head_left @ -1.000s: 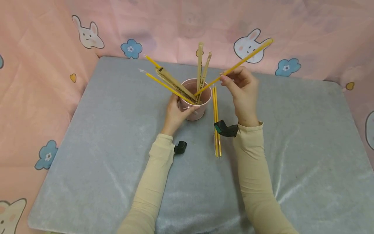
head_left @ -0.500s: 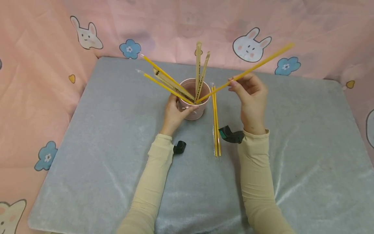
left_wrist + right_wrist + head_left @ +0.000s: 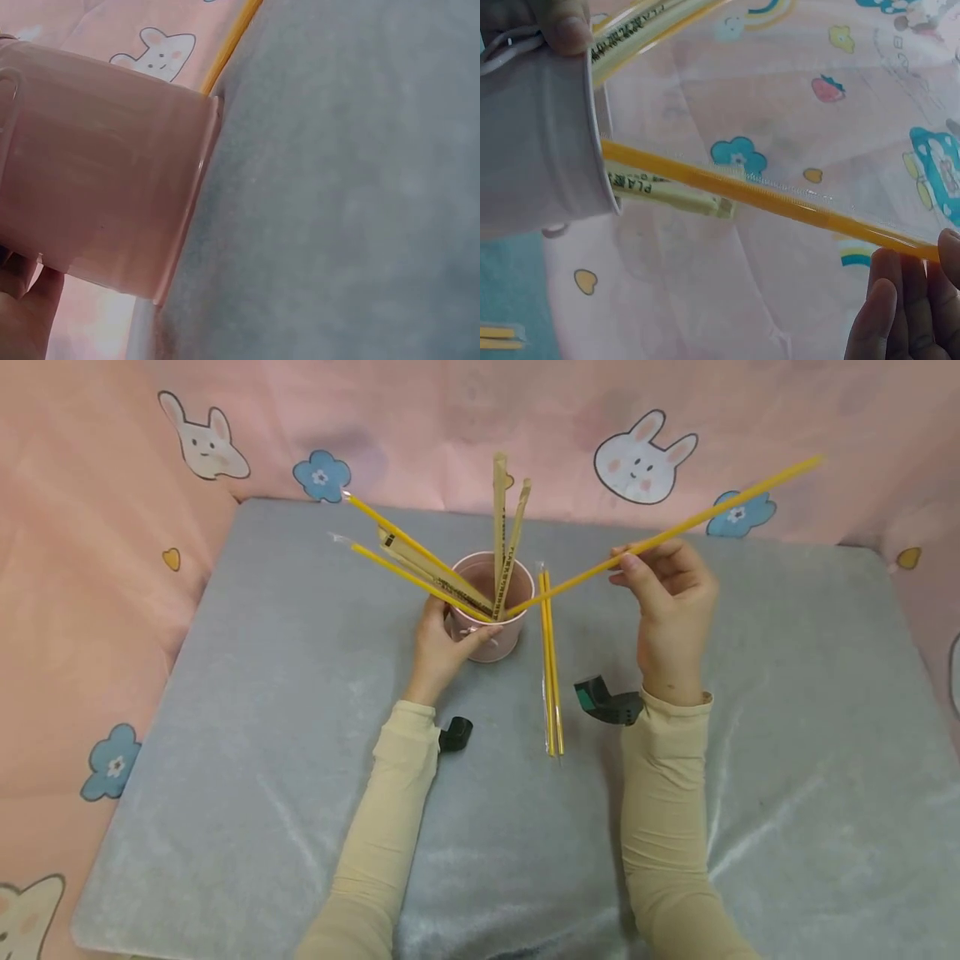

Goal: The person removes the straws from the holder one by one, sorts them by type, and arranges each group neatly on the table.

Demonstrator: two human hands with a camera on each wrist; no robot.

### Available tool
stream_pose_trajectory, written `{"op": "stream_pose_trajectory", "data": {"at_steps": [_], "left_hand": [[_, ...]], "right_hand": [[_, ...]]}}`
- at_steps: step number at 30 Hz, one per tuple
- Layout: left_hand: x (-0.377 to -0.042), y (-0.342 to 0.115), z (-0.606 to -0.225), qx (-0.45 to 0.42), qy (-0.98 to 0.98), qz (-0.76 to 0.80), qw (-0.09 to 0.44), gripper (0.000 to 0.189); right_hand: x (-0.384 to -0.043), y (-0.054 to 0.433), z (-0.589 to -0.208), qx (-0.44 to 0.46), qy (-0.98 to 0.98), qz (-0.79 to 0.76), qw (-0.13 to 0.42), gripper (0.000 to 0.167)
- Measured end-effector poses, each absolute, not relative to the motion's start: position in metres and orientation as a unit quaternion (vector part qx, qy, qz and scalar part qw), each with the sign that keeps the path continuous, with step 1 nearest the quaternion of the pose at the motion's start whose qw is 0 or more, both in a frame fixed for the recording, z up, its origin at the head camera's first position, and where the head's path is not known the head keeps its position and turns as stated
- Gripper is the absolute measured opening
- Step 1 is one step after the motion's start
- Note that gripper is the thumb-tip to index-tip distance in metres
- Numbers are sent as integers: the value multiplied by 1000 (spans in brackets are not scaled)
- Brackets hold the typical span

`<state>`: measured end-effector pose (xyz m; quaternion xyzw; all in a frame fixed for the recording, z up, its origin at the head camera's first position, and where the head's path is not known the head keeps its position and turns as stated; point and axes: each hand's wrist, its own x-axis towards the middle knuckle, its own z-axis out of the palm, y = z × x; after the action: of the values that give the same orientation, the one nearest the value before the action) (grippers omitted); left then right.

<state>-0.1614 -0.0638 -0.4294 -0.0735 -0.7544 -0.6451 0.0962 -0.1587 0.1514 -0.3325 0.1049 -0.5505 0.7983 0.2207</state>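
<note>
A small pink bucket stands upright on the table. My left hand grips its near left side, the thumb lying along the rim. My right hand pinches a yellow straw in clear film between thumb and forefinger. This straw slants up to the right, its lower end inside the bucket's rim. Two paper-wrapped straws with printed wrappers stand at the back of the bucket. More printed-wrapper straws and two yellow straws lean out to the left. Their bottom ends are hidden in the bucket.
Right of the bucket, a few film-wrapped yellow straws lie on the grey cloth-covered table. A pink curtain with rabbits and flowers hangs behind and along the sides. Black wrist cameras sit at both sleeves.
My right hand has moved to the right, drawing the straw's upper part outward so that more of it shows outside the bucket. The left hand keeps its grip on the bucket.
</note>
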Motion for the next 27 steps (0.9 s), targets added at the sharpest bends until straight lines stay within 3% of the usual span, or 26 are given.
{"op": "stream_pose_trajectory", "data": {"at_steps": [9,27], "left_hand": [[-161,-66,-427,-77,-750,-648,110,67],[-162,-63,-429,-68,-757,-642,102,69]], "right_hand": [[-157,162,-323,83,-500,828,239,10],[-147,173,-320,63,-437,870,218,20]]}}
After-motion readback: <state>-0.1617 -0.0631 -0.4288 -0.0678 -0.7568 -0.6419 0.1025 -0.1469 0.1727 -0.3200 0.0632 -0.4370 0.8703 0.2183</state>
